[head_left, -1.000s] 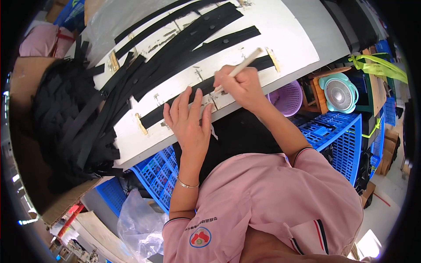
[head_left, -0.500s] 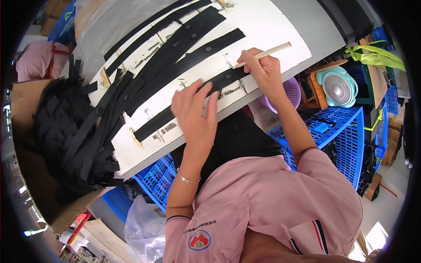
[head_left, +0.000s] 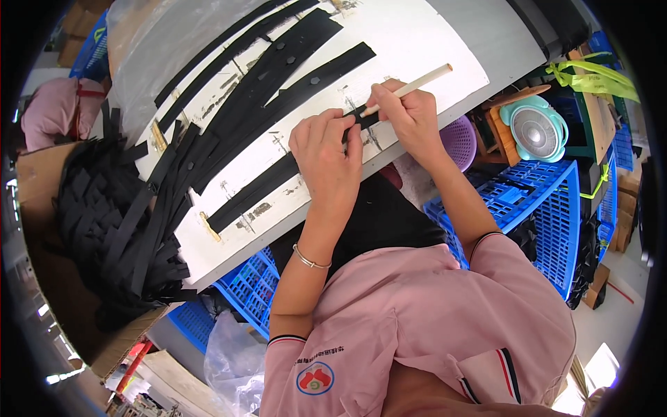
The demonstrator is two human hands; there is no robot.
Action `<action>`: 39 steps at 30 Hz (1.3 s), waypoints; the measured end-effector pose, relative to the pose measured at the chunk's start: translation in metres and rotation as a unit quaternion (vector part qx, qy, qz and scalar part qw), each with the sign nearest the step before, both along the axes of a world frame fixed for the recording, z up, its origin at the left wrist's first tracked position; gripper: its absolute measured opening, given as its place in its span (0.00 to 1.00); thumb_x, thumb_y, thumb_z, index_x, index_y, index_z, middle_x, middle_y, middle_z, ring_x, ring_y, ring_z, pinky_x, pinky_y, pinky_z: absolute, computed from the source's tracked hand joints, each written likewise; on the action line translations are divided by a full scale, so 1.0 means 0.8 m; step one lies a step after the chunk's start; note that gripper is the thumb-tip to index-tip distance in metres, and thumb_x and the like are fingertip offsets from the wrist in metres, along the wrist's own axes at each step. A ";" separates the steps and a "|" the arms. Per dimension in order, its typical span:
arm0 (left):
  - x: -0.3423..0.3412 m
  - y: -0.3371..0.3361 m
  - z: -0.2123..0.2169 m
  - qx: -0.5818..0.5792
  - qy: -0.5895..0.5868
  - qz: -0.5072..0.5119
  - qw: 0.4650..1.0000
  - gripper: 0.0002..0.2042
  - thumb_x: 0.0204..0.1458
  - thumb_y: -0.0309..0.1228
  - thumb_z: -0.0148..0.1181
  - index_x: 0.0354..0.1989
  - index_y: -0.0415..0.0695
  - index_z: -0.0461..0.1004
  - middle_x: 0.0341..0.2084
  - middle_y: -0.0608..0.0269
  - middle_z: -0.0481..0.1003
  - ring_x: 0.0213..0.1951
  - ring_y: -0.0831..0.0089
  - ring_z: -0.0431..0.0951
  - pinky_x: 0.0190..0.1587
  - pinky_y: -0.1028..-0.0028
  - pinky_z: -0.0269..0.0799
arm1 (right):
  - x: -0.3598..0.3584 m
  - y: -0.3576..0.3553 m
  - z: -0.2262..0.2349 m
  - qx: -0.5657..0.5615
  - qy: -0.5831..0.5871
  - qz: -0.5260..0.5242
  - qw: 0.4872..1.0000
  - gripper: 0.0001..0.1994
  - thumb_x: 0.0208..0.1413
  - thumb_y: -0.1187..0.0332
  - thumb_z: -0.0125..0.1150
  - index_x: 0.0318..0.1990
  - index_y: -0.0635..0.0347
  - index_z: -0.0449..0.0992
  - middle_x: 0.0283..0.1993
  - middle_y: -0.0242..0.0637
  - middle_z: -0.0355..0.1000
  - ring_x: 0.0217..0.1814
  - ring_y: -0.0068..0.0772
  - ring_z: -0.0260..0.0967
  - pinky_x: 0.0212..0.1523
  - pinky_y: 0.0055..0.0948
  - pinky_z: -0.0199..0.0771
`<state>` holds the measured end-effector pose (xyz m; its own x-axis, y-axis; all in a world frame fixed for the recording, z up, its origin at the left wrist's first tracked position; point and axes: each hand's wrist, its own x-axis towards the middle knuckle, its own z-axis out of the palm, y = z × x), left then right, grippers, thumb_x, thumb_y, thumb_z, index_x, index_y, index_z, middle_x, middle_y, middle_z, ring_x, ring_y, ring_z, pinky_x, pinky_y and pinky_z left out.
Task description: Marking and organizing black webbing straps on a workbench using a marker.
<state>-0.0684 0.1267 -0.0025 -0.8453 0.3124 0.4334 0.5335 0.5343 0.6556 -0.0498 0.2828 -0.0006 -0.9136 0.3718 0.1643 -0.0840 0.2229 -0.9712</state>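
Observation:
A narrow black fabric strip [head_left: 257, 191] lies along the near side of a white board [head_left: 445, 52]. Across that strip rests my left hand [head_left: 325, 153], its fingers bent and pressed onto the fabric, covering its middle. My right hand [head_left: 410, 121] grips a pale, pencil-like marking stick [head_left: 425, 78] slantwise. The stick's tip touches or hovers just over the strip's right end, close to my left fingertips. Beyond, a wider black strip [head_left: 278, 66] and several others lie on the board, some with small dark round pieces on them.
At the left, a cardboard box [head_left: 38, 201] holds a heap of black strips [head_left: 104, 208] spilling onto the board. Clear plastic [head_left: 149, 59] lies behind. Blue crates [head_left: 556, 229], a purple basket [head_left: 460, 144] and a teal fan [head_left: 533, 128] stand right. Another person [head_left: 59, 115] bends far left.
My left hand has come down and right onto the near strip, its fingers now bent. My right hand, still with the stick, has shifted slightly left.

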 end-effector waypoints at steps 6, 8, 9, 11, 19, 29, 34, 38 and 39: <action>0.002 -0.001 -0.002 0.005 0.002 0.004 1.000 0.07 0.48 0.24 0.70 0.35 0.43 0.79 0.41 0.63 0.79 0.47 0.60 0.75 0.58 0.60 0.64 | 0.005 0.005 0.000 0.017 -0.001 0.044 0.999 0.13 0.66 0.67 0.61 0.31 0.67 0.81 0.21 0.30 0.74 0.24 0.16 0.69 0.26 0.23 0.66; 0.000 0.000 -0.003 0.020 0.013 0.003 1.000 0.07 0.48 0.25 0.70 0.35 0.43 0.79 0.41 0.63 0.79 0.47 0.59 0.76 0.57 0.60 0.65 | 0.006 0.005 -0.001 0.055 0.008 0.042 0.998 0.13 0.65 0.67 0.61 0.31 0.66 0.80 0.21 0.30 0.74 0.24 0.17 0.69 0.26 0.24 0.67; 0.000 0.000 -0.004 0.013 0.009 0.010 1.000 0.07 0.48 0.25 0.70 0.35 0.43 0.79 0.41 0.63 0.79 0.47 0.59 0.76 0.57 0.60 0.65 | 0.006 0.005 -0.001 0.058 -0.003 0.039 0.998 0.13 0.65 0.67 0.61 0.31 0.66 0.80 0.21 0.30 0.74 0.24 0.17 0.69 0.26 0.24 0.67; -0.002 -0.002 -0.004 0.022 0.015 -0.007 1.000 0.07 0.48 0.25 0.70 0.35 0.42 0.79 0.41 0.62 0.79 0.48 0.58 0.76 0.55 0.59 0.66 | 0.006 0.007 0.000 0.076 -0.038 0.045 0.995 0.13 0.65 0.67 0.60 0.30 0.66 0.80 0.23 0.31 0.75 0.26 0.18 0.71 0.28 0.25 0.70; -0.037 -0.140 0.017 -0.057 0.069 0.137 0.987 0.12 0.57 0.25 0.62 0.49 0.44 0.81 0.52 0.55 0.77 0.57 0.54 0.74 0.70 0.51 0.58 | 0.007 0.004 0.010 -0.056 -0.007 0.031 0.998 0.10 0.67 0.68 0.61 0.40 0.66 0.82 0.26 0.29 0.73 0.28 0.15 0.64 0.31 0.19 0.64; -0.093 -0.260 0.013 -0.158 0.073 0.212 0.962 0.09 0.54 0.28 0.68 0.43 0.42 0.83 0.46 0.62 0.81 0.52 0.59 0.77 0.60 0.61 0.65 | -0.024 -0.020 0.009 0.434 0.008 0.073 0.898 0.22 0.51 0.51 0.75 0.46 0.51 0.76 0.42 0.31 0.77 0.35 0.41 0.76 0.38 0.36 0.75; -0.073 -0.244 0.031 -0.112 0.107 0.221 0.963 0.07 0.55 0.27 0.68 0.41 0.43 0.82 0.44 0.62 0.82 0.50 0.60 0.78 0.62 0.59 0.64 | -0.076 -0.026 0.001 0.409 0.056 0.025 0.910 0.21 0.52 0.51 0.75 0.45 0.52 0.75 0.39 0.30 0.76 0.31 0.38 0.76 0.34 0.34 0.75; -0.027 -0.203 0.034 -0.107 0.112 0.146 0.977 0.08 0.54 0.27 0.69 0.41 0.43 0.81 0.43 0.63 0.81 0.51 0.62 0.78 0.65 0.56 0.63 | -0.083 -0.024 0.003 0.322 0.028 0.015 0.946 0.18 0.55 0.57 0.74 0.46 0.53 0.76 0.35 0.34 0.77 0.31 0.32 0.77 0.33 0.28 0.75; -0.018 -0.188 0.030 -0.108 0.098 0.108 0.983 0.08 0.53 0.27 0.70 0.41 0.43 0.81 0.43 0.63 0.81 0.51 0.62 0.78 0.65 0.56 0.64 | -0.080 -0.023 0.006 0.275 -0.004 0.015 0.961 0.16 0.57 0.59 0.73 0.47 0.54 0.77 0.34 0.35 0.77 0.32 0.30 0.78 0.34 0.26 0.75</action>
<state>-0.0829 -0.0239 0.0217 -0.8094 0.2366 0.5374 0.4965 0.7645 0.4111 -0.1137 0.2641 0.0042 -0.9249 0.2038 0.3210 -0.0914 0.7002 -0.7080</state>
